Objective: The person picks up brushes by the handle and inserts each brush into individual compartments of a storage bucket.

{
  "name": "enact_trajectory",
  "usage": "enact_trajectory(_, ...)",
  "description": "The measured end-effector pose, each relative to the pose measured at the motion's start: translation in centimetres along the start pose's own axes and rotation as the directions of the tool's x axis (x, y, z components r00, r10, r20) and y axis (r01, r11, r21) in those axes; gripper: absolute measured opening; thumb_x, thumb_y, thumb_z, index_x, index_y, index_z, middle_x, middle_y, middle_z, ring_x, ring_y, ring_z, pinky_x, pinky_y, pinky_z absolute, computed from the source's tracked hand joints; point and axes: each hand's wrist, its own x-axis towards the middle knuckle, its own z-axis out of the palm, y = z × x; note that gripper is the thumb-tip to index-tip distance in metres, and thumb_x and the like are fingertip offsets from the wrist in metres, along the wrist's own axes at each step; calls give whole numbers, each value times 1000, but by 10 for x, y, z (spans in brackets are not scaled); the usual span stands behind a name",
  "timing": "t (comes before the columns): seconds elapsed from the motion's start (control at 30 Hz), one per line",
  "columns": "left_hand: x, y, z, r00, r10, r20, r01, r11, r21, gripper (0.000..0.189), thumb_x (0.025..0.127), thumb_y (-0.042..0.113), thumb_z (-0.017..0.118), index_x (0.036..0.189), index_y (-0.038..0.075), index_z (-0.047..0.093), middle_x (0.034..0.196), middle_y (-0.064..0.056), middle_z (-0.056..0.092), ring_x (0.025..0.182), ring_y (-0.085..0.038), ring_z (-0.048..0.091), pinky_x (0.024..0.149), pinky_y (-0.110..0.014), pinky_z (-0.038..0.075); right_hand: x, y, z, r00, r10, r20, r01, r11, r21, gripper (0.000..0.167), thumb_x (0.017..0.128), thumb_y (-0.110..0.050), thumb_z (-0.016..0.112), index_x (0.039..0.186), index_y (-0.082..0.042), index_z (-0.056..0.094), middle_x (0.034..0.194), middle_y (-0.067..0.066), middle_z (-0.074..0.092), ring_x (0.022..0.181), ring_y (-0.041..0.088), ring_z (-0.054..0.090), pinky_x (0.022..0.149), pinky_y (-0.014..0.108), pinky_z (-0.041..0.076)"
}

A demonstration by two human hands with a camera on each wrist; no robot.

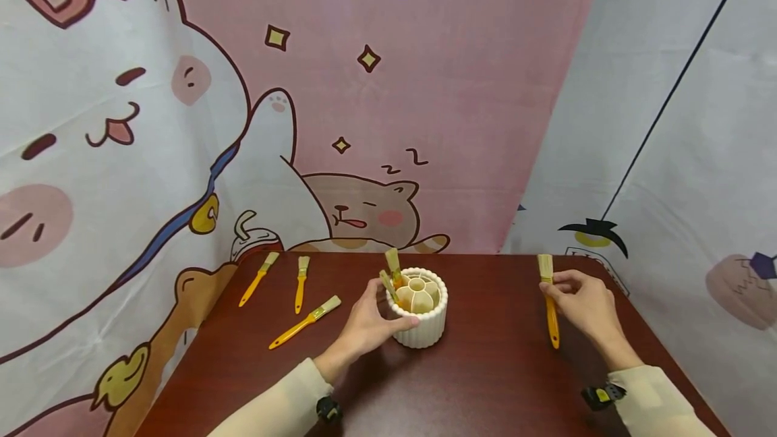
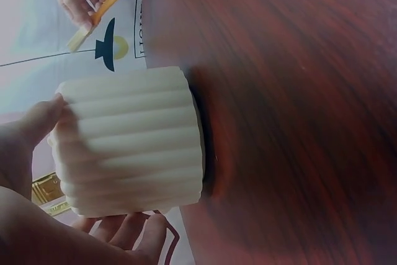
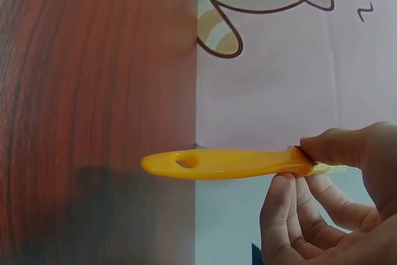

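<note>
My left hand [image 1: 368, 321] grips a cream ribbed round holder [image 1: 423, 330] at the middle of the table, thumb at the near rim and fingers round its left side. Its top is divided into petal-shaped compartments. Two paintbrushes [image 1: 393, 265] stand on the holder's left side, bristles up. Over at the right, my right hand [image 1: 584, 305] pinches a yellow-handled paintbrush [image 3: 229, 164] near its ferrule between thumb and fingertips. That brush is upright, bristles up and handle end down. In the left wrist view the holder [image 2: 130, 141] hides part of the fingers.
Three more yellow-handled paintbrushes lie at the table's left: one at the far corner [image 1: 258, 280], one beside it [image 1: 301, 285], and one slanting nearer [image 1: 305, 322]. The dark red table [image 1: 485, 369] meets a cartoon-printed curtain [image 1: 461, 120] behind.
</note>
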Motion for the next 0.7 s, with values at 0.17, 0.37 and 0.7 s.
enact_trajectory(0.17, 1, 0, -1, 1000, 8, 7, -8, 1000, 8, 96, 87, 40, 106, 161, 9, 52, 158, -18, 70, 148, -39, 68, 124, -64, 56, -4, -12, 1, 1000, -14, 6, 14, 1000, 1, 48, 110, -46, 83, 132, -3, 79, 114, 20, 88, 75, 11, 76, 61, 29, 59)
enact_trajectory(0.37, 4, -3, -2, 999, 15, 28, -15, 1000, -8, 98, 87, 38, 106, 162, 8, 52, 157, -18, 70, 145, -38, 70, 123, -62, 58, -11, -26, 4, 999, -33, 20, 33, 999, 18, 46, 109, -44, 84, 131, -4, 80, 109, 17, 88, 79, 18, 78, 61, 29, 58)
enact_trajectory(0.7, 5, -3, -6, 998, -8, 58, 10, 1000, -29, 100, 87, 37, 106, 164, 6, 49, 160, -21, 68, 144, -41, 71, 122, -64, 59, -21, -52, 9, 996, -85, 24, 84, 996, 38, 39, 107, -43, 88, 125, -9, 83, 104, 9, 88, 80, 11, 76, 64, 28, 59)
